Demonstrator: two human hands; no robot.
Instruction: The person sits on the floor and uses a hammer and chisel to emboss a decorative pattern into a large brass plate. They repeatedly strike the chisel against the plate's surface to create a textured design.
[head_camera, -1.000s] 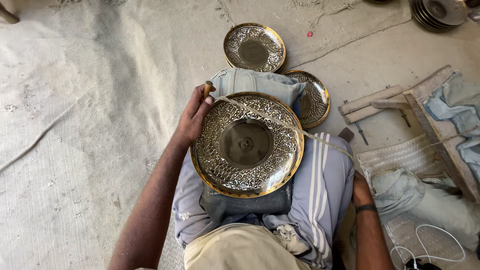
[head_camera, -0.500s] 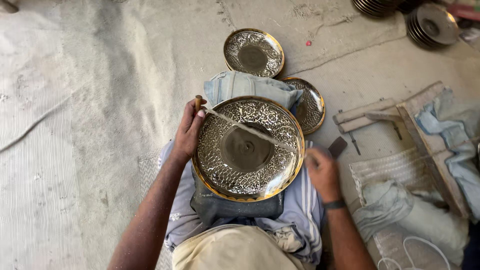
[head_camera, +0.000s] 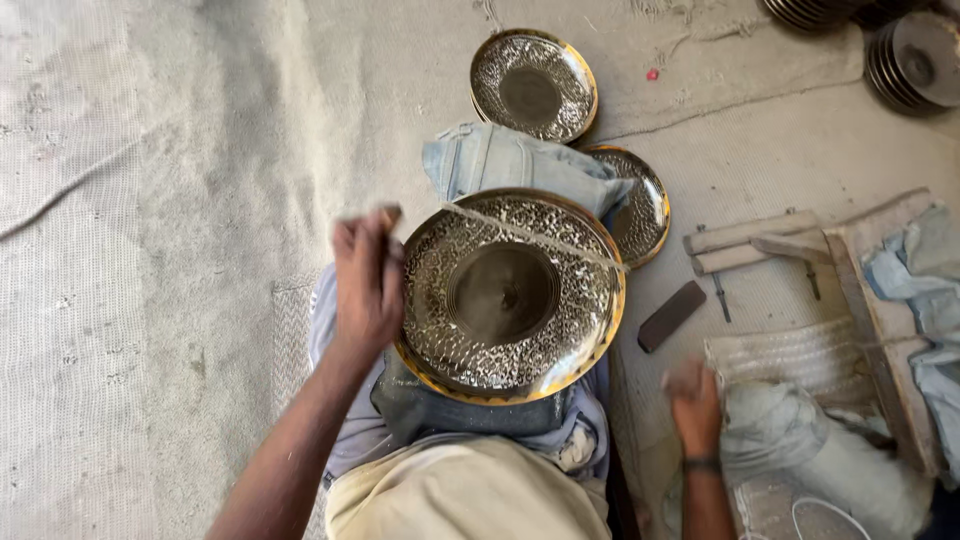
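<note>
- Grey woven matting (head_camera: 150, 250) covers the floor across the frame; the person sits on it, seen from above by the head camera, the only view.
- At centre, a large embossed metal plate (head_camera: 510, 295) with a brass-coloured rim rests tilted on a folded denim cloth (head_camera: 505, 160) over the lap.
- Left hand (head_camera: 367, 285) is closed on the plate's left rim, touching it, and seems to pinch a thin stick-like tool (head_camera: 530, 238) that runs as a long diagonal from that hand across the plate's upper part toward the right rim.
- Right hand (head_camera: 692, 395) is at lower right, apart from the plate, blurred and resting at a pale cloth bundle (head_camera: 800, 440); whether it grips anything I cannot tell.
- A dark flat block (head_camera: 671, 316) lies between the plate and that hand, above it.
- Two smaller embossed plates (head_camera: 533, 85) lie at upper centre; wooden pieces (head_camera: 760, 240) at right.
</note>
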